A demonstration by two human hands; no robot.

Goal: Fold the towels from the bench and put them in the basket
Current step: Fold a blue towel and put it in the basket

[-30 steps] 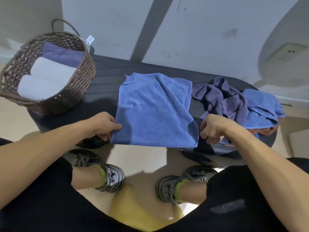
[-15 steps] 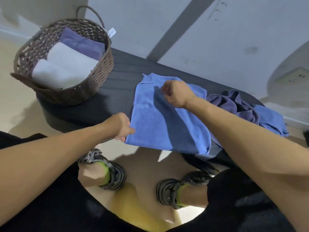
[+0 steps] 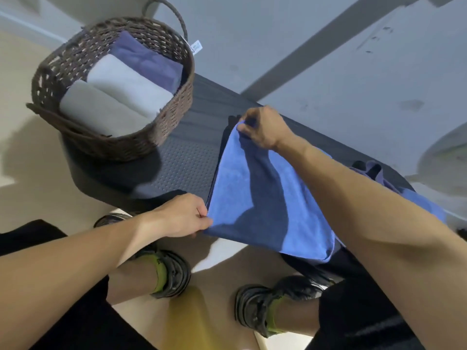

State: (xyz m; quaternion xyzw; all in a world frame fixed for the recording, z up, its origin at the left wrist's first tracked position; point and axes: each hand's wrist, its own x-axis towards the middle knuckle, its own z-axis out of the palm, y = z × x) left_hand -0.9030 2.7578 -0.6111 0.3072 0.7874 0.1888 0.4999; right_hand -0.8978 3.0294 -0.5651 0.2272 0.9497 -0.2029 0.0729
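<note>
A blue towel [image 3: 255,188] lies folded over on the dark bench [image 3: 192,157], its near edge hanging past the bench front. My left hand [image 3: 184,215] pinches its near left corner. My right hand [image 3: 262,127] pinches the far left corner, with my forearm crossing above the cloth. A brown wicker basket [image 3: 166,122] stands on the bench's left end. It holds two folded grey towels [image 3: 121,92] and a folded dark blue one [image 3: 146,59]. A heap of unfolded towels [image 3: 414,198] lies at the right, mostly hidden behind my right arm.
A grey wall rises behind the bench. My two feet in dark sandals [image 3: 171,271] stand on the pale floor below the bench's front edge. A stretch of bare bench top shows between the basket and the blue towel.
My right hand carried the towel's right side across to the left edge, halving its width. My left hand kept its pinch on the near left corner. The view swung left.
</note>
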